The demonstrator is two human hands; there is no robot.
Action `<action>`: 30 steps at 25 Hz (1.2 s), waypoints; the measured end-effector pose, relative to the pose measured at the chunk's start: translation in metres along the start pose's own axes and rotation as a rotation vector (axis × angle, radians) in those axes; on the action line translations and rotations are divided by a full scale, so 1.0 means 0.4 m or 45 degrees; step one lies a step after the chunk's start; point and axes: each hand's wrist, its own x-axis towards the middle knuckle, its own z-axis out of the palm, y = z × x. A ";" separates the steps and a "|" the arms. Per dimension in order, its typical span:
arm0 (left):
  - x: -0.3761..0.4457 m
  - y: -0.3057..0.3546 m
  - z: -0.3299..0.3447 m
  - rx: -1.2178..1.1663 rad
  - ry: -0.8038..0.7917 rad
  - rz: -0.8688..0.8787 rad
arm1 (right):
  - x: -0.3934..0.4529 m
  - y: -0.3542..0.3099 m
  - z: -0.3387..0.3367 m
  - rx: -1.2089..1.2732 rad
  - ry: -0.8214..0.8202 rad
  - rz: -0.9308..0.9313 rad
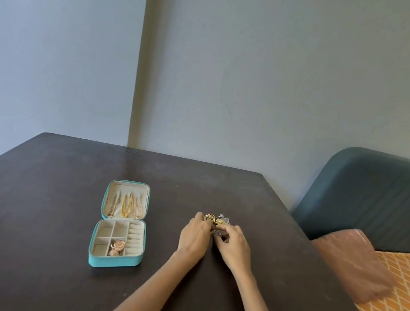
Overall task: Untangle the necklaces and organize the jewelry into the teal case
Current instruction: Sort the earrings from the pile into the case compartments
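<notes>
Both hands work at one small pile of jewelry (216,221) on the table (53,211), to the right of the case (120,225) and well apart from it. It is a mix of gold and silver pieces, too small and blurred to tell one from another.

I judge that the pile is light and loose. Thin chains are soft and slide easily between the fingers, and they can kink or snap if somebody pulls hard on a knot. It is better to take one chain close to the knot, or at its clasp or pendant, and to ease it out slowly while the other hand keeps the rest of the pile down.

The left hand (194,236) lies over the left side of the pile with its fingers curled onto the pieces, so it seems to grasp them. The right hand (233,244) is curled too, and its fingertips pinch something silver at the near edge of the pile.

The case lies open and flat. Three chains (126,204) already hang in the lid, and a pair of rose-gold earrings (116,247) sits in one near compartment of the base. Beyond the table's right edge stands a bed with an orange cover (395,309) and a brown pillow (354,264).
</notes>
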 end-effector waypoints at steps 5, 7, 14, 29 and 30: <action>-0.002 -0.032 0.012 -0.092 0.092 0.043 | 0.010 0.000 0.015 -0.094 0.088 0.024; -0.002 -0.040 0.014 -0.277 0.144 0.049 | 0.013 0.002 0.016 -0.100 0.102 0.016; 0.005 -0.047 0.002 -0.648 0.090 -0.079 | 0.028 0.018 0.002 0.260 0.351 0.155; 0.026 -0.047 0.019 -0.074 0.259 -0.087 | 0.081 0.031 -0.015 0.021 0.245 0.210; 0.024 -0.047 0.019 -0.077 0.273 -0.067 | 0.078 0.037 -0.017 0.132 0.256 0.207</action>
